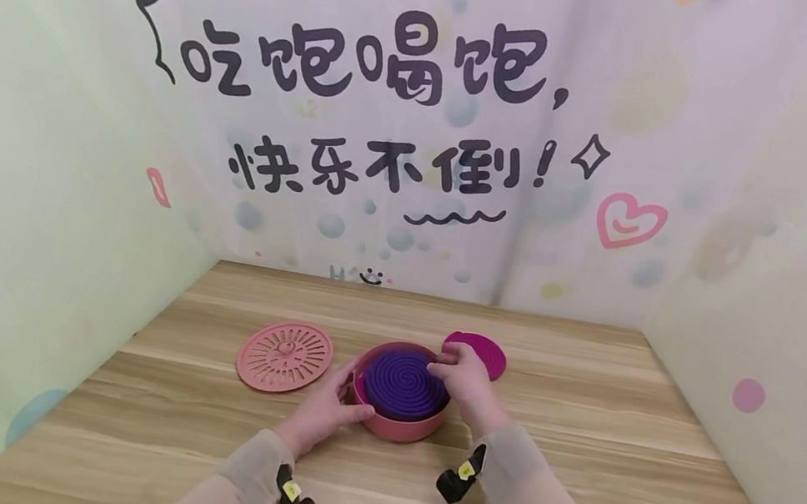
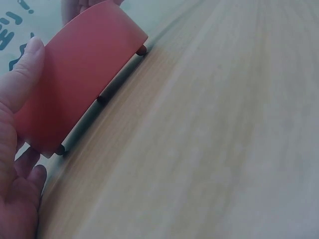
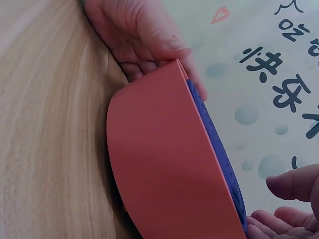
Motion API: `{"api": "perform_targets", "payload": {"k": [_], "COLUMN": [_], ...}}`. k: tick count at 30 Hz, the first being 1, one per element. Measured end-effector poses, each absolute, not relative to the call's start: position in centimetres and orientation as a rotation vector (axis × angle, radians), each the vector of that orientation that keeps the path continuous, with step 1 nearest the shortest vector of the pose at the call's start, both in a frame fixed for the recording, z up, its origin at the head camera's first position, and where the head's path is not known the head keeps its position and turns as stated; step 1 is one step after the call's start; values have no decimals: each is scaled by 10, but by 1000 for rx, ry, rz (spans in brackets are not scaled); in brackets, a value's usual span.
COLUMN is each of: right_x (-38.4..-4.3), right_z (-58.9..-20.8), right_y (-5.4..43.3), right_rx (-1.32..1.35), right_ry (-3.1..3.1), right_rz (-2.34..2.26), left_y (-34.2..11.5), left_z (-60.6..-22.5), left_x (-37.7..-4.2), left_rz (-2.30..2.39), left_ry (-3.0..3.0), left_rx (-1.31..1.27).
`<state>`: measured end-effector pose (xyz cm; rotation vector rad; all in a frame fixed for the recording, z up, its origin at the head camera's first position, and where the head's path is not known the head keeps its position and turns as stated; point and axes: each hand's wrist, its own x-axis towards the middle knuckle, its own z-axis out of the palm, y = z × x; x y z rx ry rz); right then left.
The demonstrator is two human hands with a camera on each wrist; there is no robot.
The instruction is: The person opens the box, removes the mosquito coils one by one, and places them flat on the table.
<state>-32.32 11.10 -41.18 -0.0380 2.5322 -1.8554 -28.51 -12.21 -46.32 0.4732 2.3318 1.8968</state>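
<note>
A round pink mosquito coil box (image 1: pixel 403 430) stands on the table on small dark feet. A purple-blue mosquito coil (image 1: pixel 404 387) lies in it, its edge showing just above the rim in the right wrist view. My left hand (image 1: pixel 323 410) grips the box at its left side, thumb at the rim and fingers around the outer wall. At the right rim, my right hand (image 1: pixel 465 381) has its fingertips at the coil's edge; in the right wrist view its thumb (image 3: pixel 294 186) stands apart from the fingers. Some magenta shows inside the box beside the coil.
A pink slotted lid (image 1: pixel 285 357) with a central knob lies to the left of the box. Behind my right hand lies a magenta spiral coil (image 1: pixel 485 354). Printed walls stand at the back and both sides of the wooden table (image 1: pixel 616 429).
</note>
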Motion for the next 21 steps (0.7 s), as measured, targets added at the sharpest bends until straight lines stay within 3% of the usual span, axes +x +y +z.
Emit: {"api": "perform_targets", "payload": {"k": [13, 21], "right_x": [-322, -324], "right_z": [-412, -412], "right_y": [108, 104], "right_rx": [-94, -82], "right_ry": [2484, 2449], "right_rz": [-1965, -2013], "left_y": [-122, -126], "left_z": [-457, -482], "left_x": [-280, -296], "left_rz": [1898, 1895], "left_ry": [2335, 2344], "left_rx": [491, 477]}}
